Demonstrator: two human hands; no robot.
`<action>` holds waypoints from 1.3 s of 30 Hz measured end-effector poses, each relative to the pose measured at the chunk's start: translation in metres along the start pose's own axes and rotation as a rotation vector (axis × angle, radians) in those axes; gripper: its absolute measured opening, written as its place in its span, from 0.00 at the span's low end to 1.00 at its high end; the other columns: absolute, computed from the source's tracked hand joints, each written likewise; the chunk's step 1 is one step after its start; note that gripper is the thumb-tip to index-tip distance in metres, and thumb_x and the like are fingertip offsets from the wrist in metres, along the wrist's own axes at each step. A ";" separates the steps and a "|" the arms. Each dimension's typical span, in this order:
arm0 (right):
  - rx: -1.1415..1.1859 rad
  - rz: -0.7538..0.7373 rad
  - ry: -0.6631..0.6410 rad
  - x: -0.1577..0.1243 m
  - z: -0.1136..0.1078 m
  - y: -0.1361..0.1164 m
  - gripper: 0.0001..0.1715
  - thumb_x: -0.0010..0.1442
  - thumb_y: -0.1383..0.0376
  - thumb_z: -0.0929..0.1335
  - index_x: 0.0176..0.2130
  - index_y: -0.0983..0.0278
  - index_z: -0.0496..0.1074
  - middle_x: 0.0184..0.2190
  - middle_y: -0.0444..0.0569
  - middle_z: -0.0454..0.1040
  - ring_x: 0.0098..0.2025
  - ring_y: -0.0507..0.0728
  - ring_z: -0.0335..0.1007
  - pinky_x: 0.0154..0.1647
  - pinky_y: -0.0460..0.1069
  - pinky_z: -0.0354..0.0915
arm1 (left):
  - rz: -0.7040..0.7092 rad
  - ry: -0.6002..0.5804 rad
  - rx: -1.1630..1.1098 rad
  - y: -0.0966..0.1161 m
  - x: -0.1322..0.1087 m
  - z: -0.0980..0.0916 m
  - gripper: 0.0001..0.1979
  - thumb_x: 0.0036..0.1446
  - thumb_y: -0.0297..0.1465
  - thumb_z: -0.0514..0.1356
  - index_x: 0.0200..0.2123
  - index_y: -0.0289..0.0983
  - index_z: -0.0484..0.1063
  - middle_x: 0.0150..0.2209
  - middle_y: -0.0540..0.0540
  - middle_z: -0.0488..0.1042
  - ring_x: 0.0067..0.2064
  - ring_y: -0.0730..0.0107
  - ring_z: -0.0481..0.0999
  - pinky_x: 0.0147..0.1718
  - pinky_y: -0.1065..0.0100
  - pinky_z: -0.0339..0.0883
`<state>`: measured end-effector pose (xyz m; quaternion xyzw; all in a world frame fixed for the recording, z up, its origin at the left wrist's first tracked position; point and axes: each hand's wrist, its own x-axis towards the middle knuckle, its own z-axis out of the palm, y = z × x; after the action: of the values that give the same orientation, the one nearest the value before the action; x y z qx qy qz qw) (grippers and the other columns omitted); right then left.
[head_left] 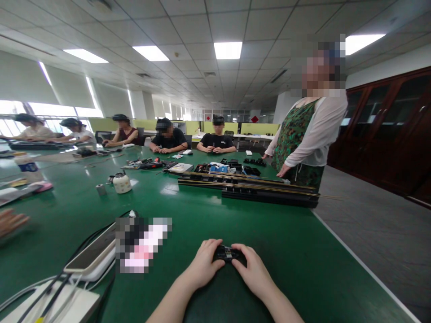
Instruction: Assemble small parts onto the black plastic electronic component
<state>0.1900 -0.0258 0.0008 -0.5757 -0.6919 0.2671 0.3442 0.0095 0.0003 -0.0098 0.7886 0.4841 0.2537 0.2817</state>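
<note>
Between both hands is a small black part (228, 254) with a shiny, pale metallic patch at its middle, held just above the green table. My left hand (204, 264) grips its left end, thumb at the near side and fingers at the far side. On the right end, my right hand (252, 268) holds it in the same way. The fingers cover both ends, so its exact kind does not show. Left of my hands lies a phone (97, 246) on a white block with cables, beside a blurred-out flat item (144, 246).
Long black rails (269, 193) with thin brass-coloured rods lie across the green table (188, 220). Behind them are black parts and tools (148, 163). A white jar (121, 183) stands left. Another person's hand (11, 222) reaches in; a person (303, 130) stands right, others sit opposite.
</note>
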 end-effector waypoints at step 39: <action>0.000 -0.054 -0.032 -0.003 0.001 -0.007 0.20 0.47 0.66 0.67 0.43 0.61 0.70 0.44 0.49 0.72 0.49 0.58 0.65 0.52 0.53 0.58 | 0.064 0.023 0.137 0.001 -0.003 -0.002 0.21 0.51 0.28 0.54 0.50 0.40 0.61 0.49 0.45 0.66 0.51 0.63 0.62 0.51 0.62 0.54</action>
<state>0.1852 -0.0300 0.0051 -0.5524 -0.7127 0.2669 0.3403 0.0075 -0.0029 -0.0078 0.8183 0.4780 0.2377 0.2132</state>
